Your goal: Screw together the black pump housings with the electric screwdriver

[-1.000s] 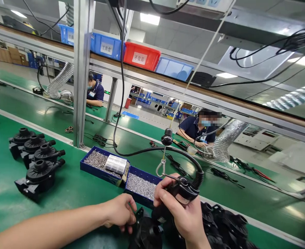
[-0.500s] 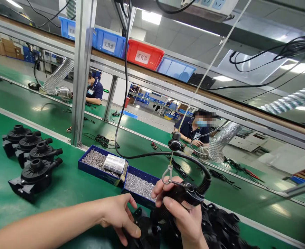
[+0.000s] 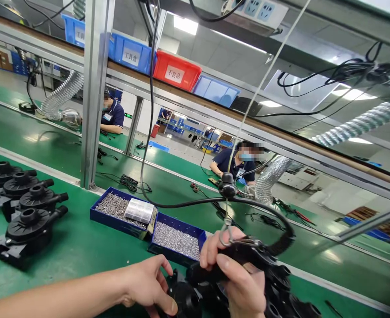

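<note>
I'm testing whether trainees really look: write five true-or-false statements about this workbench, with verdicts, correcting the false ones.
1. The right hand holds a black corded hand tool. True.
2. The left hand touches a black round plastic housing. True.
3. Only two housings stand at far left. False: four similar black housings stand there on the green bench top.
4. A silver roll-shaped piece lies on small metal pieces in a blue tray. True.
5. Every shelf bin is blue. False: a red plastic bin stands on the metal-framed shelf too.
</note>
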`<state>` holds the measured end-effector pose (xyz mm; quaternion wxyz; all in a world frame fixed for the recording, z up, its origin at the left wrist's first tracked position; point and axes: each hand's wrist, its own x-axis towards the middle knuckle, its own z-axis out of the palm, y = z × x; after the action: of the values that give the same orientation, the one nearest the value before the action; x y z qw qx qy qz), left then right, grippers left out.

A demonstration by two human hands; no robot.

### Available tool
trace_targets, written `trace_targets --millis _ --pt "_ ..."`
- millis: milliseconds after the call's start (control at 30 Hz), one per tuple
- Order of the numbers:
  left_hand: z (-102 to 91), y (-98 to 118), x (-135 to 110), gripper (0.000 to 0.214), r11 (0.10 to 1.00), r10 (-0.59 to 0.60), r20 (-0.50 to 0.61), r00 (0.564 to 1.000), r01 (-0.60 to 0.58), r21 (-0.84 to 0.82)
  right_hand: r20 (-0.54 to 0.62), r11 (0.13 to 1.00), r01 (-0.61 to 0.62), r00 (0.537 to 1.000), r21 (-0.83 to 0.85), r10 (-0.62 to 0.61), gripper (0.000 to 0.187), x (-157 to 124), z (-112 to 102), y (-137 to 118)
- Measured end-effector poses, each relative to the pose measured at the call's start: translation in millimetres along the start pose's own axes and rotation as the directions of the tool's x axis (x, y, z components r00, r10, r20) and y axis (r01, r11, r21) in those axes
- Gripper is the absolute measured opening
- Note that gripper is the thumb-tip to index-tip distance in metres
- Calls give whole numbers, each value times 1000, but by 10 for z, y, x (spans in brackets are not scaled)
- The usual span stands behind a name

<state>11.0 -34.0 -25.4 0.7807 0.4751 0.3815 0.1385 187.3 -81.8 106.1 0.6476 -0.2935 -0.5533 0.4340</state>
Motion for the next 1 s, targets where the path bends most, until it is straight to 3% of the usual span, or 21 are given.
trace_targets --millis 100,300,567,800,1000 --pt "63 23 -68 76 999 18 -1 1000 -18 31 -39 998 35 999 47 -33 22 -45 93 -51" --pt "86 73 -122 65 994 20 9 1000 -21 103 81 998 15 996 69 -21 14 -63 106 97" --pt "134 55 -103 68 1000 6 -35 999 -6 -8 29 997 -52 998 64 50 23 -85 183 113" --pt "100 80 -113 67 998 -4 -30 1000 6 66 -40 992 -127 991 9 127 28 -108 282 128" --pt "137 97 -137 68 1000 3 -74 997 -1 25 -22 996 -88 996 -29 87 29 -164 321 102"
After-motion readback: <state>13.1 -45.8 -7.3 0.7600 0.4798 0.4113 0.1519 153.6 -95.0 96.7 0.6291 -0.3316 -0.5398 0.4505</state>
